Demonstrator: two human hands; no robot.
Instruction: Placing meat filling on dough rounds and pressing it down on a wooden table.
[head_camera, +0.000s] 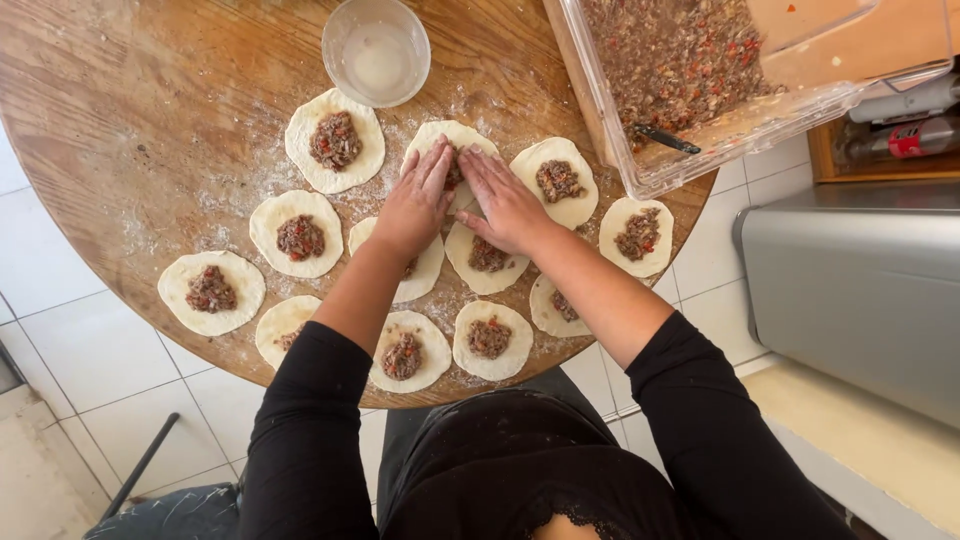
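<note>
A single view is given, taken from a camera worn on the head and aimed almost straight down. The round wooden tabletop (150, 120) is seen from close above, filling the upper left. The wearer's black sleeves and chest are caught at the bottom edge, the tiled floor (90, 360) below left, and a grey appliance (860, 280) at right.

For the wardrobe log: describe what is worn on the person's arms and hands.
Both arms wear black long sleeves pushed up above the elbows, leaving the forearms bare. The left hand and right hand are bare: no gloves, and no rings, watch or bracelets visible.
</note>
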